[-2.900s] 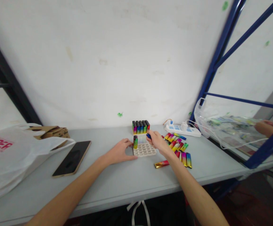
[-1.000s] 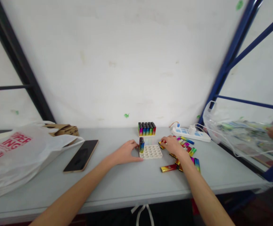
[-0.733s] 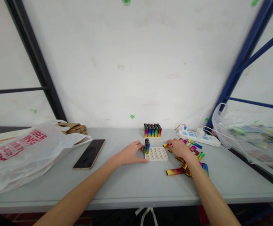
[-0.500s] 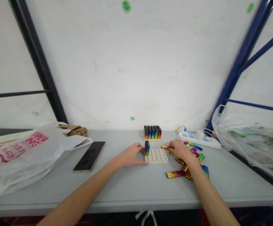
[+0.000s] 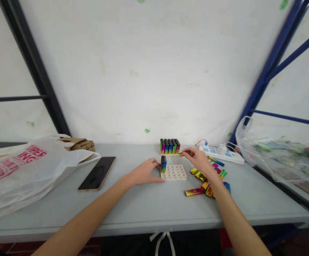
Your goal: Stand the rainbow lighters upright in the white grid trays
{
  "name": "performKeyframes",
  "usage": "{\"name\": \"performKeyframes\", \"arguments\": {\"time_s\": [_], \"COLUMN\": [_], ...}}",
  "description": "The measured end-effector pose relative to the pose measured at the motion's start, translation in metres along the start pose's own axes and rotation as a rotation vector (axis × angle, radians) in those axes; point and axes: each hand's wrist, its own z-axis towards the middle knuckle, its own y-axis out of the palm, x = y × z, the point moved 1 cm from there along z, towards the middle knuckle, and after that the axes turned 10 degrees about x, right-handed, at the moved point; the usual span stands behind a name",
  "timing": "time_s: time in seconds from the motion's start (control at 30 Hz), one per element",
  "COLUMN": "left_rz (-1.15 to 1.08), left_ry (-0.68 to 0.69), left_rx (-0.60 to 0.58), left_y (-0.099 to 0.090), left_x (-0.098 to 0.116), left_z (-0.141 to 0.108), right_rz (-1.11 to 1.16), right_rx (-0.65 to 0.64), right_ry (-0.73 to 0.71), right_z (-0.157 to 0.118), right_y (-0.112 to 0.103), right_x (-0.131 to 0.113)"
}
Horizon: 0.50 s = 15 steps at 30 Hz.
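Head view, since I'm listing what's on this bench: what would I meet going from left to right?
White plastic bag → phone → left hand → white tray → right hand → power strip → clear plastic bag.

Single view: head-worn, positioned above the near edge of the counter (image 5: 143, 209), facing forward and down toward the far wall (image 5: 154, 71). Framing is wide; the left hand (image 5: 145, 172) and right hand (image 5: 198, 160) appear small, near centre. Coverage spans from white bag (image 5: 28, 174), left, to blue rack (image 5: 266, 76), right.
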Motion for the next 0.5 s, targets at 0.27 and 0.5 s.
{"name": "performKeyframes", "arguments": {"time_s": [0.27,0.5], "left_rz": [-0.023,-0.001], "left_ry": [0.024,0.028], "left_rx": [0.041,0.026], "left_y": [0.001,0.001], "left_x": [-0.002,0.0], "left_z": [0.0,0.001], "right_rz": [0.684,0.886], "right_rx": [-0.134,-0.156], "right_ry": [0.146,0.251], "right_z": [-0.01,-0.016], "right_y": [0.007,0.027], "right_x": [-0.036,-0.059]}}
